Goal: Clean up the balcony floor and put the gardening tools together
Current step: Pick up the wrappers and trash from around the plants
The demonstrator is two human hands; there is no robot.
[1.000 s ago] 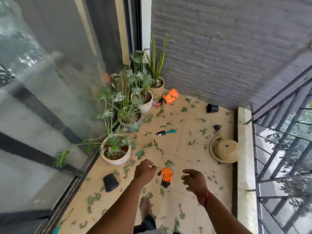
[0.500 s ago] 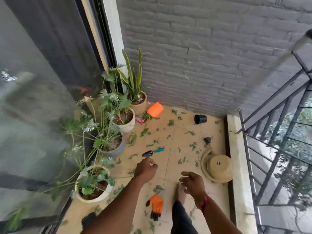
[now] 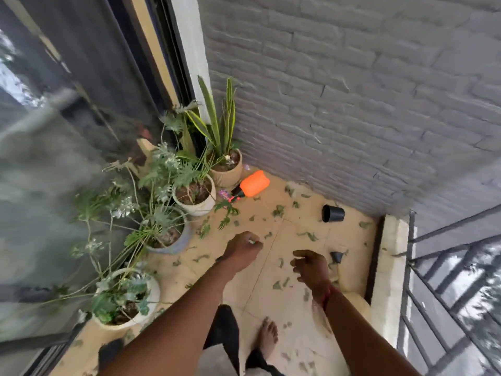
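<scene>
My left hand (image 3: 241,251) hangs as a fist over the tan floor tiles (image 3: 271,299). A teal tip of the hand trowel (image 3: 252,242) peeks out past its knuckles; the trowel's other parts are hidden behind the hand. To the right, my right hand (image 3: 311,267) has loosely curled fingers and holds nothing. A beige watering can (image 3: 349,278) lies just beyond it, partly covered by my arm. An orange spray bottle (image 3: 253,184) lies on its side by the brick wall. A small black pot (image 3: 333,213) is tipped over. Green leaf scraps (image 3: 278,211) litter the floor.
Several potted plants (image 3: 193,196) line the glass door on the left. A raised curb (image 3: 390,267) and metal railing (image 3: 433,294) bound the right side. My bare foot (image 3: 268,337) stands on the tiles. Another dark pot (image 3: 108,351) sits at the lower left.
I have stepped forward toward the corner. The orange glove has dropped out of view behind me, and my left hand now covers the trowel. Both hands keep their shape.
</scene>
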